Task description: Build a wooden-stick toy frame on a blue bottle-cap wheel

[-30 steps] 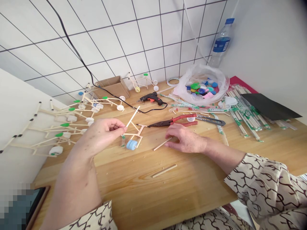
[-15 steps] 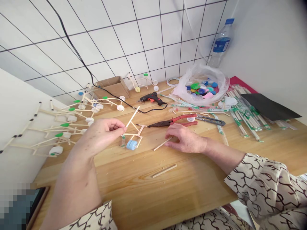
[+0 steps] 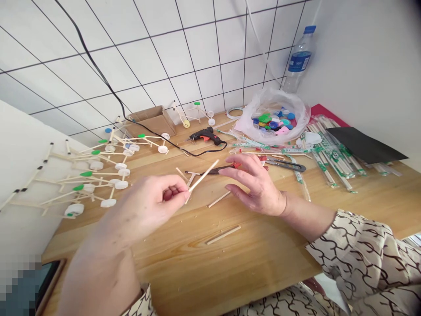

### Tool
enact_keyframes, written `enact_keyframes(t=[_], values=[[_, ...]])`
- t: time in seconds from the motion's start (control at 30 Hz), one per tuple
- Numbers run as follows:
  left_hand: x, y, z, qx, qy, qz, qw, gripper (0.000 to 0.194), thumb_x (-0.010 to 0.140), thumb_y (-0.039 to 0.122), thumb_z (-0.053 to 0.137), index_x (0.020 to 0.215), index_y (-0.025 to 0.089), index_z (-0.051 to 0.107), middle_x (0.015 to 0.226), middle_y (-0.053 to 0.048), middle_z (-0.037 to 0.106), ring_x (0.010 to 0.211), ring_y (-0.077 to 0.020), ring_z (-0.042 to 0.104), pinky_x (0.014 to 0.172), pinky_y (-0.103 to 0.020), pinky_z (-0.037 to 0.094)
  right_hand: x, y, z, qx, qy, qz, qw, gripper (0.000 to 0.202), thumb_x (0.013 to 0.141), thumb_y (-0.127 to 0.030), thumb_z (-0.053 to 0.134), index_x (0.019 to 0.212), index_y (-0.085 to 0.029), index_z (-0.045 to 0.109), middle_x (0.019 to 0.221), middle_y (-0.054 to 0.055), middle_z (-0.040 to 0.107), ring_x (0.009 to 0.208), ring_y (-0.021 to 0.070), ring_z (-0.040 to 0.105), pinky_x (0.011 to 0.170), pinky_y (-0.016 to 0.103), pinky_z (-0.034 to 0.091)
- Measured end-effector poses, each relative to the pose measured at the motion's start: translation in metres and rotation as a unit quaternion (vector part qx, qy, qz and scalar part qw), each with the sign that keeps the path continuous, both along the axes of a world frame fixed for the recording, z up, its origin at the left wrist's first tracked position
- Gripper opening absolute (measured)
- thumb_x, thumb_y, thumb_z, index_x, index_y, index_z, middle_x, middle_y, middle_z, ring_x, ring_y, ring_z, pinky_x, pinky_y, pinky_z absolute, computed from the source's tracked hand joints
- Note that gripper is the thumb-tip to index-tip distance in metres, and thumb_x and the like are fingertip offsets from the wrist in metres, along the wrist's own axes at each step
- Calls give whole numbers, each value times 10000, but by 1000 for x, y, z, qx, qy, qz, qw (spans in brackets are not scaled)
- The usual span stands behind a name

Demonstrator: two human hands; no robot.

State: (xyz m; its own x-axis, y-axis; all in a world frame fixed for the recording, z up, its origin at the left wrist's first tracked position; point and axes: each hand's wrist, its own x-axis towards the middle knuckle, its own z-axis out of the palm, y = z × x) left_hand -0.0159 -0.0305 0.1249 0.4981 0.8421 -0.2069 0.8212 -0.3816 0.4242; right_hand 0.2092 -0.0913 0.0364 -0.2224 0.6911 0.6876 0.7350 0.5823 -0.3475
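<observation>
Centrally, my left hand pinches a slim, straight wooden stick, grip closed; my right hand, grip open and empty, curves just right of it above the smooth, grained tabletop.

One glue gun, one bottle, one box.
I count one stick in my left fingers, two loose sticks near my right fingers; beyond those, one pliers, one tape roll, one bag; rightward, one black sheet.
</observation>
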Motion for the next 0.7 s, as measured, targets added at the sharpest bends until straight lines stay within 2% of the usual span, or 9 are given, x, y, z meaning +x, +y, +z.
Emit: enact_keyframes(t=[0.13,0.27,0.43,0.7], values=[[9,-8,-4,-12,25,-46,999,234,725,408,484,647,242,630,517,28,535,476,-128,443,449,-244,302,-2,-4,1,2,-44,17,999,244,901,-237,487,1116,-184,590,1191,132,545,1106,252,472,874,419,380],[13,-9,-8,-8,69,-74,995,211,733,373,482,633,248,619,518,33,528,481,-130,433,437,-243,273,-3,-1,0,-3,-62,24,998,197,924,-226,456,1008,-172,625,1016,96,628,977,213,507,819,381,355],[17,-10,-8,10,91,-95,991,181,729,329,484,618,246,601,525,42,547,483,-125,443,448,-240,268,-4,1,3,-16,-75,29,997,207,932,-210,436,875,-159,629,870,70,642,845,185,493,776,356,328],[19,-7,-12,-7,27,-84,996,236,789,391,477,735,249,656,643,17,635,564,-149,525,524,-251,369,-3,3,1,-69,-73,57,993,176,908,-181,439,818,-155,588,827,79,607,806,190,469,763,348,333]])
